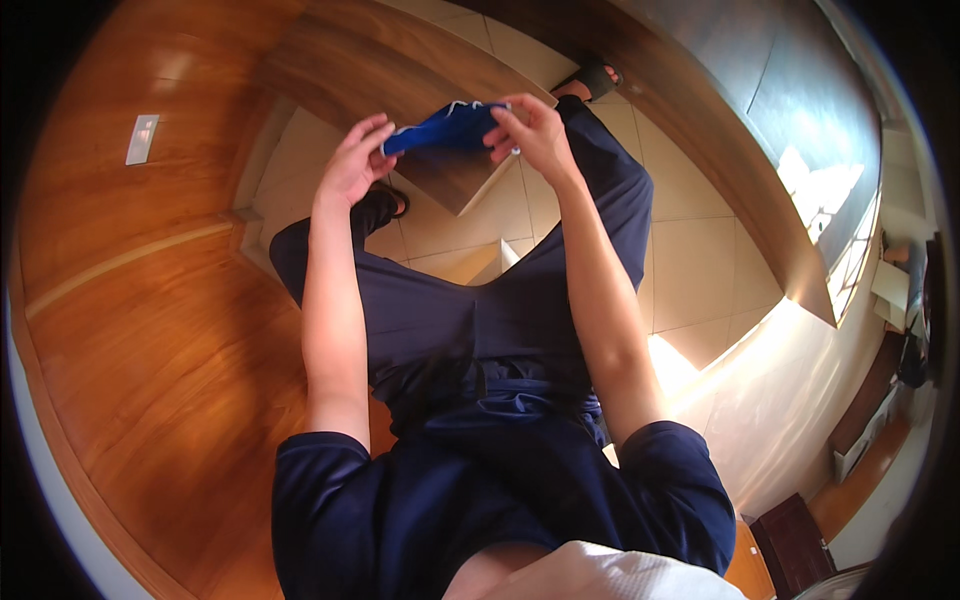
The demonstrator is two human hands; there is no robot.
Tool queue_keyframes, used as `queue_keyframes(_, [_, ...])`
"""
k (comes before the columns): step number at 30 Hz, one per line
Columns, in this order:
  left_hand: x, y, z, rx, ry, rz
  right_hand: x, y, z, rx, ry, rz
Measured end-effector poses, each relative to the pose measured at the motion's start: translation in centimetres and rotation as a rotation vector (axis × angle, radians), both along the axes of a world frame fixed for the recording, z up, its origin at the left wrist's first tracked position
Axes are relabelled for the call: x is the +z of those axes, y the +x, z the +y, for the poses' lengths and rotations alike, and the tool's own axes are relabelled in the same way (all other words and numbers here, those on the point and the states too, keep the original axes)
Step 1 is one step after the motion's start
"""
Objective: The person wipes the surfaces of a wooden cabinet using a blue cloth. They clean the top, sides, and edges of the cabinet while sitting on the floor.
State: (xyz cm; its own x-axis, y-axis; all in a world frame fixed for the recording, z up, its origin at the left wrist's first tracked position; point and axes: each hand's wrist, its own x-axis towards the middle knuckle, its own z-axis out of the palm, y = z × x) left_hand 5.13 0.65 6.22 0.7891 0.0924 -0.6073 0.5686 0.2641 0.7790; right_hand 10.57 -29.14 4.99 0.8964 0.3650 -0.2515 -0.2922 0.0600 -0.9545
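A blue piece of cloth with white edging [440, 131] is stretched out between my hands, above the brown wooden board in front of me. My left hand [352, 163] grips its left end, thumb and fingers closed at the edge. The other end is pinched by my right hand [537, 135], near a white trim or cord along the top. The cloth hangs slightly slack, and its exact kind cannot be made out. Both forearms reach forward over my spread legs in dark trousers [430, 310].
A brown wooden tabletop [400, 50] stands ahead. An open cardboard box [475, 265] sits on the tiled floor [695, 255] between my knees. An orange wooden panel [130, 330] with a white plate [142, 139] rises at left. At far right are boxes [890, 290].
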Motion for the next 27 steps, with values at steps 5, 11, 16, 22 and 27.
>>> queue_keyframes(5, [6.1, 6.2, 0.9, 0.119, -0.166, -0.276, 7.9, 6.8, 2.1, -0.066, 0.010, -0.250])
queue_keyframes(11, [11.4, 6.7, 0.8, 0.190, 0.008, -0.526, 19.3, 8.0, 3.0, -0.110, 0.008, 0.133])
queue_keyframes(16, [4.7, 3.0, -0.9, 0.102, 0.208, -0.469, 6.2, 5.2, 0.2, -0.086, 0.064, -0.165])
queue_keyframes(22, [-6.3, -3.6, -1.4, -0.060, 0.139, 0.060, -4.7, -1.4, -2.8, 0.119, -0.294, 0.185])
queue_keyframes(27, [-4.5, -4.3, -1.6, -0.166, 0.172, 0.096, -1.9, -2.6, -2.1, 0.084, -0.451, 0.261])
